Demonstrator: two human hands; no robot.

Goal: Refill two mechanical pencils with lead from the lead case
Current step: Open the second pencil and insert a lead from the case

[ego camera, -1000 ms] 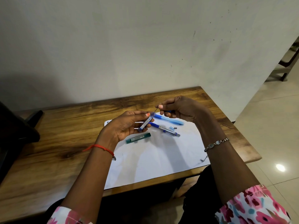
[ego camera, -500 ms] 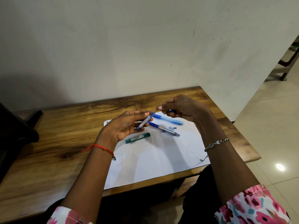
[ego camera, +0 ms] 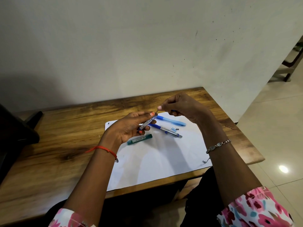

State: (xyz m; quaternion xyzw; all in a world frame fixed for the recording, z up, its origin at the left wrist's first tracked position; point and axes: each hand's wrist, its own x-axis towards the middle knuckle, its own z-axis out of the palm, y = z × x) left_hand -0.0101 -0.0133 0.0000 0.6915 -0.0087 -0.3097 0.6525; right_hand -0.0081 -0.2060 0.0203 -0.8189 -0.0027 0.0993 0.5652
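Note:
My left hand (ego camera: 129, 126) holds a slim bluish lead case (ego camera: 148, 122) tilted up to the right over the white paper (ego camera: 157, 159). My right hand (ego camera: 178, 106) pinches a thin lead (ego camera: 157, 111) at the case's open top end; something small and blue shows under its fingers. A light blue mechanical pencil (ego camera: 171, 120) lies on the paper just beyond the hands. A dark blue and silver mechanical pencil (ego camera: 165, 130) lies beside it, tip to the right. A green lead case (ego camera: 139, 139) rests on the paper below my left hand.
Small loose pencil parts (ego camera: 174, 129) lie by the silver pencil's tip. The wooden table (ego camera: 57, 141) ends close on the right, with tiled floor (ego camera: 275, 128) beyond. A dark object (ego camera: 16, 133) sits at the table's left edge. A plain wall stands right behind.
My right hand has drawn slightly up and away from the case, with the thin lead between its fingertips. My left hand and the case stay almost still.

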